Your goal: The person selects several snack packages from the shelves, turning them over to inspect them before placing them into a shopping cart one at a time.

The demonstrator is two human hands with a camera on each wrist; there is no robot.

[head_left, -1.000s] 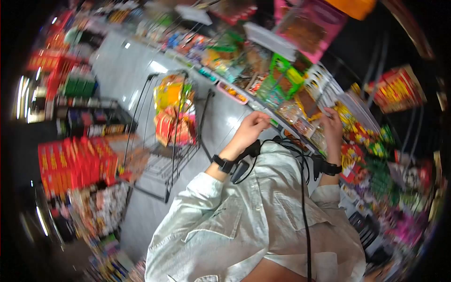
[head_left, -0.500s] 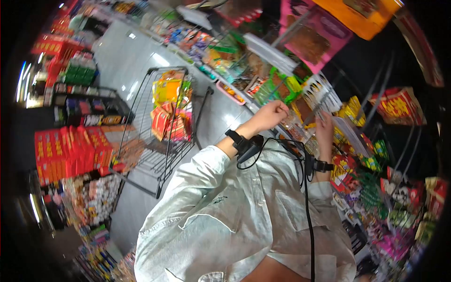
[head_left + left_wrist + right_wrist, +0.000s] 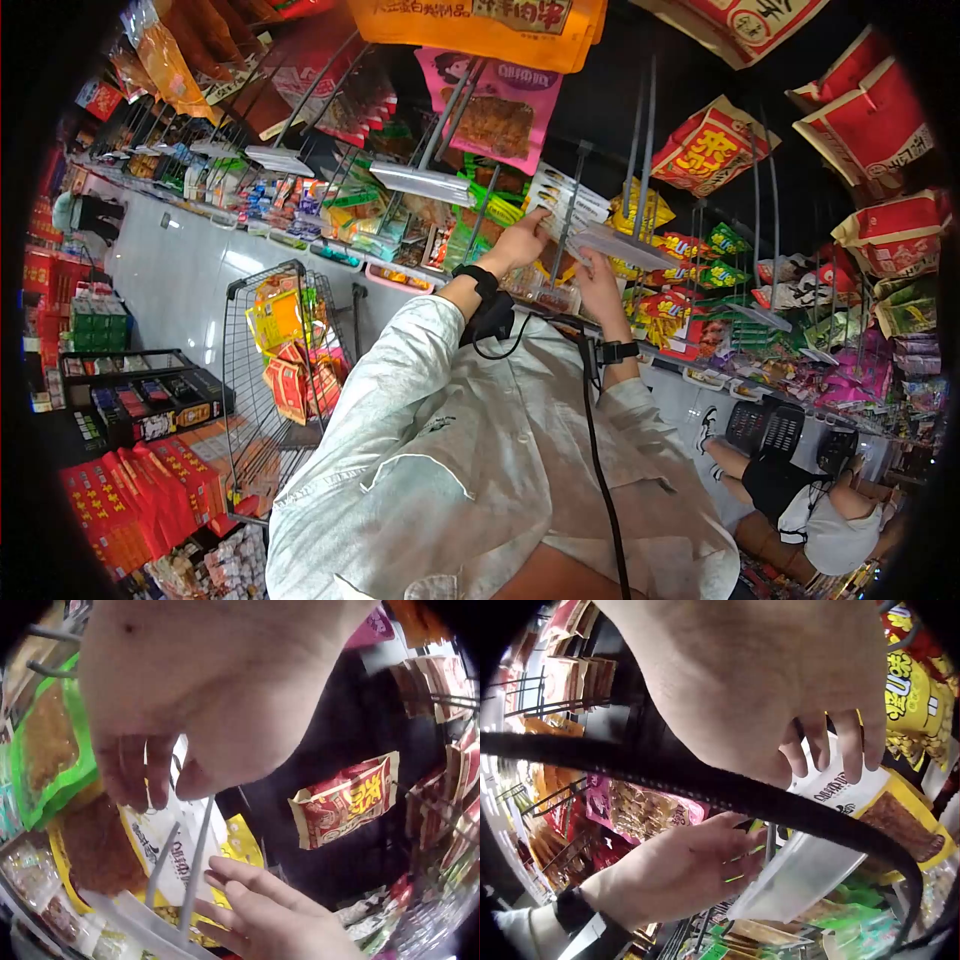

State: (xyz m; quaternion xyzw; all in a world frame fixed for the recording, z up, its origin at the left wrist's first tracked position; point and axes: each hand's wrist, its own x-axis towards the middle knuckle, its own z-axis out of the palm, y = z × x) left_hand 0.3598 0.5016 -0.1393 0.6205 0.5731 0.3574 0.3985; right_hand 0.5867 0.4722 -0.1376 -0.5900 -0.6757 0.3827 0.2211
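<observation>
Left hand [image 3: 519, 243] bends at white packet [image 3: 182, 855], grip unclear; right hand [image 3: 601, 291] loosely outstretched

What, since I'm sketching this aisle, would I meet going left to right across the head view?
Stacked red boxes → shopping cart → left hand → right hand → hanging red bag with yellow lettering → red packets near the right edge.

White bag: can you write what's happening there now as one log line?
left hand: at white bag | right hand: at white bag too | pink bag: hanging nearby
</observation>
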